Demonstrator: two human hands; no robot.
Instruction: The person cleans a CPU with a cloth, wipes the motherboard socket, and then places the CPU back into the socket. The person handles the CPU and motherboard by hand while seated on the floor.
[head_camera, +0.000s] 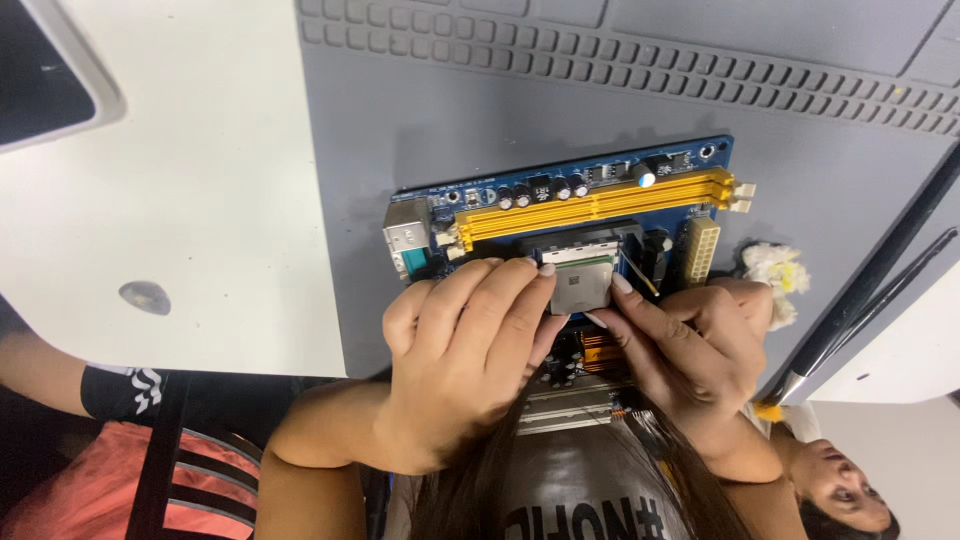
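Note:
A blue motherboard with two yellow memory slots lies on a grey work mat. A square silver processor chip is held over the black socket in the board's middle. My left hand pinches the chip's left edge with its fingertips. My right hand grips the chip's right and lower edge. Both hands cover the near half of the board. My hair and grey shirt fill the bottom centre of the view.
The mat lies on a white table. A dark screen corner is at top left. A black rod slants along the right, beside a white-and-yellow crumpled item. Other people sit at bottom left and bottom right.

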